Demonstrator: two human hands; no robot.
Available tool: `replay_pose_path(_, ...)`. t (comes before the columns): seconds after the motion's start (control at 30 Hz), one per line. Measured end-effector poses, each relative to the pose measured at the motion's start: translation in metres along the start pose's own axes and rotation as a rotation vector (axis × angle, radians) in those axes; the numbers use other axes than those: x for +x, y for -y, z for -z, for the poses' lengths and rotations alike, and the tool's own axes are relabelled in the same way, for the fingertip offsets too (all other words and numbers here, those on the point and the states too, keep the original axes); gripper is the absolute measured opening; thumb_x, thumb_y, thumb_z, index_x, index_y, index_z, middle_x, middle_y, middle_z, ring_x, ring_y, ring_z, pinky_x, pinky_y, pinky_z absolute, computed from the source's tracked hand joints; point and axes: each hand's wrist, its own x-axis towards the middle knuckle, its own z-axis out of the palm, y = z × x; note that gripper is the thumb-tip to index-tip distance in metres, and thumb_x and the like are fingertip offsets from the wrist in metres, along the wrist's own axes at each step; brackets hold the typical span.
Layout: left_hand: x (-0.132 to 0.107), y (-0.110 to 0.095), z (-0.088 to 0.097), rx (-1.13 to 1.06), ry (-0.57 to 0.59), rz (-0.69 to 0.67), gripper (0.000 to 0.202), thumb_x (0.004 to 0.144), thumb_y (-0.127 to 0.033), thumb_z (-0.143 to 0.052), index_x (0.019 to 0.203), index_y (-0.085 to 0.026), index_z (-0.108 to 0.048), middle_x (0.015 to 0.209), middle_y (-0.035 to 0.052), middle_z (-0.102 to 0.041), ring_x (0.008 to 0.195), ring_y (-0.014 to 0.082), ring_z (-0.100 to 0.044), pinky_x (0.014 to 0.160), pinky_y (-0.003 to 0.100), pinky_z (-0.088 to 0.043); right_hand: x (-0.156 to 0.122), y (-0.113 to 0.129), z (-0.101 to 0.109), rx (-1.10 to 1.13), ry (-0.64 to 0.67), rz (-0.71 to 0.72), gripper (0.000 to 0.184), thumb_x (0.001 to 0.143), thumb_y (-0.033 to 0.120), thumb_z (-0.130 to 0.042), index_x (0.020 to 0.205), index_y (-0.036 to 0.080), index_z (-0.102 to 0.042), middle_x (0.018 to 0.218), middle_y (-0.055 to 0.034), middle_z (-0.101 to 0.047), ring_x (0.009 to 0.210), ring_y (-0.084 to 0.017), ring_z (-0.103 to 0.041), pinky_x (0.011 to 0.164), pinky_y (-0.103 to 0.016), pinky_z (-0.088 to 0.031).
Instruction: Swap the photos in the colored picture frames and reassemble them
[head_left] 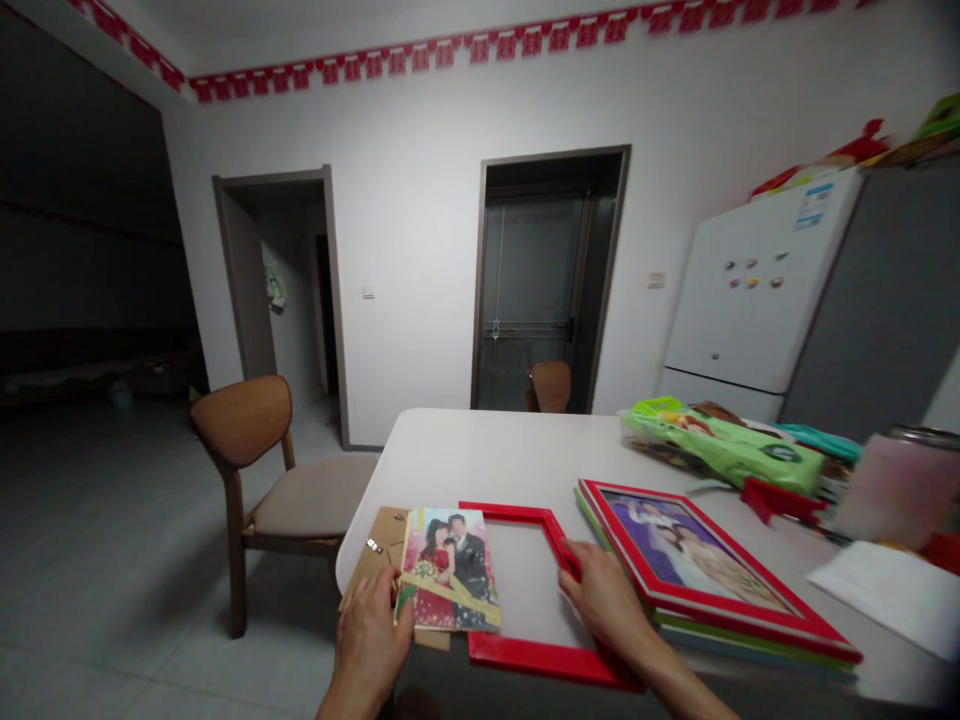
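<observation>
Head view: white table (480, 450), fridge (735, 320) beyond, left hand (371, 628) pinching the photo (461, 555), right hand (600, 588) gripping red frame (532, 657).

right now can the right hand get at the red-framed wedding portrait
Likely yes: the right hand is beside the red-framed wedding portrait, nothing visibly between, but it holds the open red frame.

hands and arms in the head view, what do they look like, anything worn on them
The left hand and right hand are bare, without gloves. No sleeve, watch or bracelet shows on the left wrist or right forearm.
</observation>
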Motion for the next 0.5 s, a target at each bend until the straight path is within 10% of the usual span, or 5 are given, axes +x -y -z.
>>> replay_pose_path(0.27,-0.005,-0.017,-0.001,-0.072,0.002,-0.157,0.033,0.071,-0.022,-0.042,0.103,-0.016,-0.049,0.100,0.0095,-0.055,0.096,0.0227,-0.049,0.083,0.038,-0.039,-0.003,0.078,-0.025,0.862,0.360,-0.336,0.053,0.066,0.022,-0.045,0.114,0.002,-0.043,0.050,0.0006,-0.056,0.039,-0.010,-0.047,0.041,-0.021,-0.035)
replay_pose_path(0.5,0.005,-0.044,-0.026,-0.176,0.035,-0.373,0.055,0.062,-0.012,-0.045,0.117,-0.011,-0.042,0.127,0.0136,-0.037,0.117,0.0267,-0.031,0.096,0.046,-0.028,0.011,0.121,0.003,1.339,0.425,-0.379,0.028,0.059,0.023,-0.056,0.084,0.010,-0.059,0.057,-0.0003,-0.059,0.048,-0.008,-0.052,0.045,-0.019,-0.038)
